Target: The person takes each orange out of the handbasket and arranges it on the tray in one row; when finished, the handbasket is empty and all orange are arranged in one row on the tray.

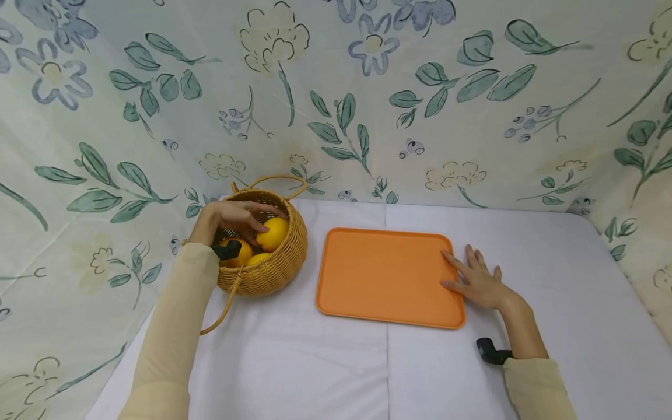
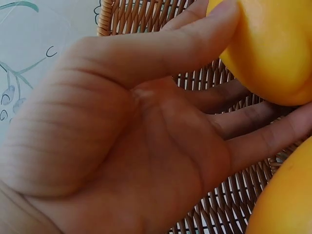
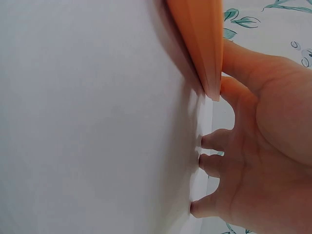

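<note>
Inside the round wicker basket (image 1: 280, 274), my left hand (image 1: 236, 216) reaches down and holds a smooth yellow fruit (image 1: 272, 234). The left wrist view shows the thumb on the side of this yellow fruit (image 2: 273, 53) and the other fingers reaching beneath it. Another yellow fruit (image 2: 287, 195) lies close to those fingers. My right hand (image 1: 480, 282) rests at the right edge of an orange tray (image 1: 388, 277), with thumb and forefinger over its rim. Its other fingers are spread and touch the white cloth, as the right wrist view shows.
More yellow fruit (image 1: 257, 258) lies in the basket. One basket handle (image 1: 278, 177) stands up at the back, another (image 1: 223, 315) hangs out at the front left. White cloth (image 1: 294, 356) covers the table; a floral curtain (image 1: 357, 116) rises behind it.
</note>
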`<state>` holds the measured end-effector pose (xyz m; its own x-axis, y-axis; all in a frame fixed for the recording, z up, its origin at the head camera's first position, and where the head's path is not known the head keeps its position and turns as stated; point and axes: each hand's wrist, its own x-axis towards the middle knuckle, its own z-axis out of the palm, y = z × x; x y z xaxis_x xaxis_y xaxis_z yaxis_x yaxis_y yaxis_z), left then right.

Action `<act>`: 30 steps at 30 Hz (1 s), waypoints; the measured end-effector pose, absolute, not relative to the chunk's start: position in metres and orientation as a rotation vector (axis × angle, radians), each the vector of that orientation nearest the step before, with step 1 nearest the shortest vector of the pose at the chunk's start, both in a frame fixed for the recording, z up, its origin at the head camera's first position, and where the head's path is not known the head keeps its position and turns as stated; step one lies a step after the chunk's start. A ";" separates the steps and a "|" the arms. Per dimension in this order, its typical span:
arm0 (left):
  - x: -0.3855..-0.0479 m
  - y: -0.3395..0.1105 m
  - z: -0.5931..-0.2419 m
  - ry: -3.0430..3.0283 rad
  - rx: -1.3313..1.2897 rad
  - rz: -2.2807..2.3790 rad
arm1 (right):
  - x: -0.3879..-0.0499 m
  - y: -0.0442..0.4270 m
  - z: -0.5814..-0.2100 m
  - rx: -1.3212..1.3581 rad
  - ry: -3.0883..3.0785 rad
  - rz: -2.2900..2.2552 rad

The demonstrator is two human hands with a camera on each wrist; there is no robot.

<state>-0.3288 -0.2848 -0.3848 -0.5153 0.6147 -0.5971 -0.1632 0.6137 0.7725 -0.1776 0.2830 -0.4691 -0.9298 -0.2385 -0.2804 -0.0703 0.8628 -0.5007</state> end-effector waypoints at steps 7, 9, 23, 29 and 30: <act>-0.322 -0.287 -0.379 1.934 0.391 0.978 | -0.178 0.282 -0.468 -0.252 2.687 -0.722; -0.320 -0.288 -0.375 1.976 0.377 0.952 | -0.177 0.281 -0.466 -0.251 2.689 -0.722; -0.318 -0.280 -0.343 2.144 0.365 0.880 | -0.176 0.283 -0.468 -0.227 2.701 -0.705; -0.308 -0.274 -0.321 2.223 0.406 0.828 | -0.176 0.283 -0.467 -0.219 2.700 -0.707; -0.306 -0.272 -0.318 2.229 0.432 0.824 | -0.176 0.283 -0.467 -0.218 2.701 -0.708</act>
